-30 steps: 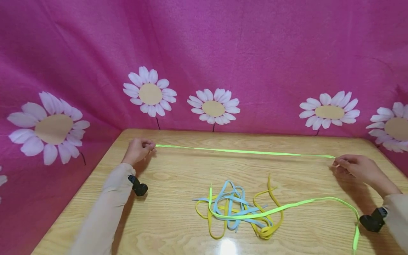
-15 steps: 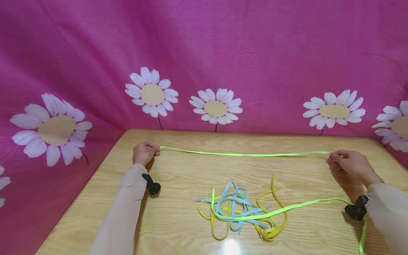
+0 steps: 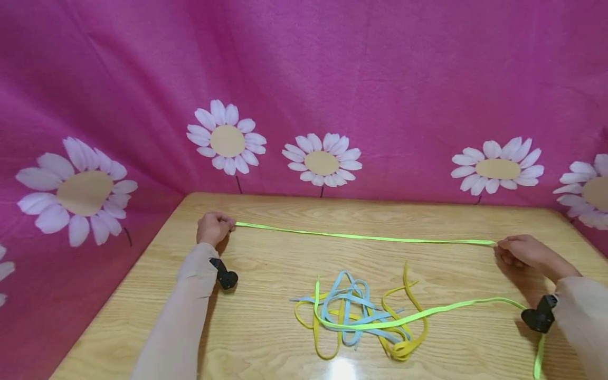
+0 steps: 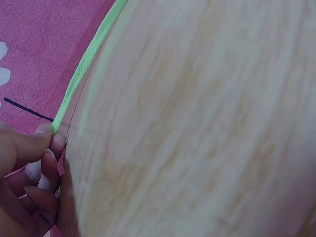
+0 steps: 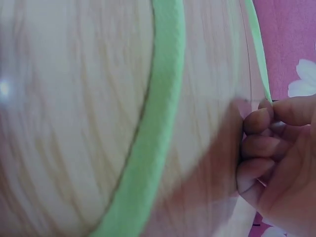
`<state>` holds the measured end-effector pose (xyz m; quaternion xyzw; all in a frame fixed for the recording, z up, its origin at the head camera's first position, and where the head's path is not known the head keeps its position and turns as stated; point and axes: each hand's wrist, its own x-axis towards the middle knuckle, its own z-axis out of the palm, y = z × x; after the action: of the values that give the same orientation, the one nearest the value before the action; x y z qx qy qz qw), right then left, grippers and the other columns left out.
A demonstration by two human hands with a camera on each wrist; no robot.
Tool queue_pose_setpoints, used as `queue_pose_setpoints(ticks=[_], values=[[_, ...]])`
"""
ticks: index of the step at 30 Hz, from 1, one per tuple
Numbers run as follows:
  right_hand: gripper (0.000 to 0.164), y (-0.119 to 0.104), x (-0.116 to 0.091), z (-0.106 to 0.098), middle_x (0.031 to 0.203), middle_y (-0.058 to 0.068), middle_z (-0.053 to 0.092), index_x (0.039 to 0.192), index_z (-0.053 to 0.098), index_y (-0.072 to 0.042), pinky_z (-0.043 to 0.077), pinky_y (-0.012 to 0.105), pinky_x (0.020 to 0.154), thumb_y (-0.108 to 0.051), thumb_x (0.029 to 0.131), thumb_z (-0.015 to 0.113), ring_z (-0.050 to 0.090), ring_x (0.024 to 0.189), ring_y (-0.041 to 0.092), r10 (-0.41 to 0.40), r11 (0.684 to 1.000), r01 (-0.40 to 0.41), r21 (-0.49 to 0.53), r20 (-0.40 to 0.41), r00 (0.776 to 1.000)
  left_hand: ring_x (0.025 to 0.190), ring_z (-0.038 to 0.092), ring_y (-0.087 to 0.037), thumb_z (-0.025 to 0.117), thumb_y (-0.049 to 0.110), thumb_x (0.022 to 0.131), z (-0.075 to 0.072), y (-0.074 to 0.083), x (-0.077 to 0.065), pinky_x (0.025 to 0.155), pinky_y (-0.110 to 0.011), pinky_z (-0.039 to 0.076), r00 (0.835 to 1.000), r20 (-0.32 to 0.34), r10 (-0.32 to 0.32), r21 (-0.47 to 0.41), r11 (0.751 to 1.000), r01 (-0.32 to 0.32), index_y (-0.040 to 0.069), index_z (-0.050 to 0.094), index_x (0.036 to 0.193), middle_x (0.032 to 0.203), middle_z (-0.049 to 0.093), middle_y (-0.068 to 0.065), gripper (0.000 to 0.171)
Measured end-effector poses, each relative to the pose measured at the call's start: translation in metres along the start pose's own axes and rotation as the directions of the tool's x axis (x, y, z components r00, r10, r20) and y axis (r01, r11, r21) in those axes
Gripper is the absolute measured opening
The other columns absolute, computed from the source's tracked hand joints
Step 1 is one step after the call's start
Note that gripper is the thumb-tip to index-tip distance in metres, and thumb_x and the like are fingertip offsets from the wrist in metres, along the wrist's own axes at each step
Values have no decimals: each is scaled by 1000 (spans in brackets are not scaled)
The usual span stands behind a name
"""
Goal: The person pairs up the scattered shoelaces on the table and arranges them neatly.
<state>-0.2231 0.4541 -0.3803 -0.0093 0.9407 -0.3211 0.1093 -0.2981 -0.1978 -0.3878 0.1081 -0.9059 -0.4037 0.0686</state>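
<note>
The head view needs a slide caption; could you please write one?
Left hand and right hand hold a green lace outstretched beyond blue and yellow laces on a table.

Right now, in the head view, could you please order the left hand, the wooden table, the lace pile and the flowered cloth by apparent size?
Largest to smallest:
1. Flowered cloth
2. Wooden table
3. Lace pile, judged by its overall spread
4. Left hand

Neon-green lace (image 3: 361, 237), magenta cloth (image 3: 399, 79) with white daisies (image 3: 228, 140)
</note>
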Motion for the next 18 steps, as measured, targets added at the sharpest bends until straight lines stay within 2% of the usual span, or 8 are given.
queue_pose_setpoints(ticks=[5,8,14,18], values=[[41,-1,0,1,68,2,44,76,49,0,35,28,58,-19,104,26,43,60,15,24,1000,-24,-19,-3,1000,66,60,-15,67,12,88,-2,-3,-1,71,-29,45,1000,-12,-5,-3,1000,5,-2,71,90,74,70,-7,15],[42,-1,1,2,67,2,45,75,50,0,35,29,57,-20,104,27,43,59,15,13,999,-15,-46,-39,999,64,59,-13,67,13,88,-4,-2,-2,68,-29,46,1000,-13,-12,-14,1000,12,-2,71,89,74,70,-7,15],[41,0,2,5,69,5,48,73,51,-3,34,33,62,-23,103,32,45,66,20,-12,987,-17,-158,-179,984,82,60,-27,68,14,88,-5,-3,-4,79,-38,47,1000,-12,-23,0,1000,23,-1,72,88,83,70,-13,16],[41,0,3,5,67,5,48,71,50,-4,33,34,63,-25,102,33,45,66,21,7,982,-40,-183,-181,983,84,60,-30,67,15,88,-5,-4,-4,79,-39,47,1000,-11,-13,3,1000,13,-2,71,88,81,69,-13,17]])
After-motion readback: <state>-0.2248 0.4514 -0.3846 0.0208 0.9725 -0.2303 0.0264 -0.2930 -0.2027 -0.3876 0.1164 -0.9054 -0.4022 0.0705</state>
